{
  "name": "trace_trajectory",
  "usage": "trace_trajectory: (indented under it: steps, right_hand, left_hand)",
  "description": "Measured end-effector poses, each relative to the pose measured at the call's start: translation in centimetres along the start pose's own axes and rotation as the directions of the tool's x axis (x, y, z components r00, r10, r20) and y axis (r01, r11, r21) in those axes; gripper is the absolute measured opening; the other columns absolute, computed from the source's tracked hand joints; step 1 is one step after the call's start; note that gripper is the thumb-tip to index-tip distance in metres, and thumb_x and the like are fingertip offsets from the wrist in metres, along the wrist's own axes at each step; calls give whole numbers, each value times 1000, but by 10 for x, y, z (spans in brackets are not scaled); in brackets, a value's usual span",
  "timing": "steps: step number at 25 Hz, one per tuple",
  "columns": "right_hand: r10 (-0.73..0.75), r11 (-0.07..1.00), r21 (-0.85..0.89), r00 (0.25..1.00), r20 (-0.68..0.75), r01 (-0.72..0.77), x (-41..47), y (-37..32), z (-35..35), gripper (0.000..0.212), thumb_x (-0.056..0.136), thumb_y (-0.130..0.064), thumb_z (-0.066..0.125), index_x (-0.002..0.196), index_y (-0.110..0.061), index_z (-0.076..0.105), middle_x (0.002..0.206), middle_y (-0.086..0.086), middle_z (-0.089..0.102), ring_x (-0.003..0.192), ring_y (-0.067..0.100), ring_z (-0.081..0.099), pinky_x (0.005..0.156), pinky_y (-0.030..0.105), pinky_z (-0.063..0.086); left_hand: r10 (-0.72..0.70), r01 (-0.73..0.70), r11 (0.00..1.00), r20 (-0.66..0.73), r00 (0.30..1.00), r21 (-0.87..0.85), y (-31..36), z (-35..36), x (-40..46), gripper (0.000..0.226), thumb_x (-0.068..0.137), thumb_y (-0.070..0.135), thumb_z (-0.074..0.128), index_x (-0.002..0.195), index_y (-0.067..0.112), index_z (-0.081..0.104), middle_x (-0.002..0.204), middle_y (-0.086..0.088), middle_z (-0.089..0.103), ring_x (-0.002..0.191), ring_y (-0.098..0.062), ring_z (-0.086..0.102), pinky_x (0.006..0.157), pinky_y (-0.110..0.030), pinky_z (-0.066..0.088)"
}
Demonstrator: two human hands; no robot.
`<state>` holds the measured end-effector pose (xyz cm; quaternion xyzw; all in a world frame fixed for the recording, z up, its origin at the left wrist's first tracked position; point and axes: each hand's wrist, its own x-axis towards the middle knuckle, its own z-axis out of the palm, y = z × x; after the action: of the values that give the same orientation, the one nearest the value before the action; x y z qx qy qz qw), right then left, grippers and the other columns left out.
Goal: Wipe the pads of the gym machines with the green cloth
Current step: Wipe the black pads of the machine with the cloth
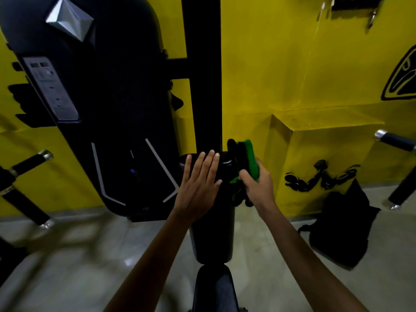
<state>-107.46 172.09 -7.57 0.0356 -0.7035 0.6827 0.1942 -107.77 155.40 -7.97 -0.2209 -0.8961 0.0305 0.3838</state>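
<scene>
Head view looks down on a black back pad of a gym machine, with both bare arms reaching out over it. At the pad's upper right edge, the right hand has its fingers and thumb curled round the green cloth, bunched tight; part of the cloth sticks up above the fist against a black part of the machine, and a loose end hangs just below the fist, beside the pad. Just left of that grip, the left hand lies flat on the top of the pad, fingers straight and close together, holding nothing. Below the grip, nearer the person, sits the black seat. Right of the grip and well apart, a black bag lies on the pale floor against the yellow wall. Far left of the grip stands the machine's dark cover.
</scene>
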Motion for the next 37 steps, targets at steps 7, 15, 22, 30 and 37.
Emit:
trace_trajectory:
  steps: [7,15,22,30,37]
  right_hand:
    - [258,965,-58,965,51,-255,-33,52,-5,27,92,-5,55,115,-20,58,103,6,66,101,25,64,79,31,50]
    - [180,984,-4,984,4,-180,-38,68,-1,29,89,-8,59,107,-31,57,105,6,69,99,24,64,85,38,52]
    - [-57,997,-56,992,-116,51,-34,27,13,46,79,-19,58,125,-15,54,105,6,62,92,12,61,75,29,52]
    - [-613,182,-866,742,270,465,-68,59,17,80,81,-28,66,147,-28,19,147,21,20,112,39,46,87,46,48]
    - [-622,230,-856,747,236,462,-58,29,33,60,85,-33,53,141,-29,31,142,20,28,108,36,50,78,44,49]
  left_hand:
    - [-9,10,1000,-95,995,13,7,15,-9,64,98,36,36,150,7,11,156,-13,15,145,-31,14,118,-48,4]
    - [-22,18,999,-136,991,-34,8,20,-11,61,97,34,38,148,7,19,153,-14,20,143,-31,19,118,-49,8]
    - [33,-44,988,-76,997,-145,-27,0,-10,55,96,35,39,144,9,34,144,-11,44,134,-29,38,114,-45,21]
    - [127,-82,914,89,988,-397,-74,-24,-10,52,99,29,28,144,6,35,147,-12,40,138,-25,33,113,-35,28]
    - [232,-86,827,198,952,-555,-81,-33,19,41,101,20,38,142,13,42,146,-5,42,137,-19,34,115,-30,23]
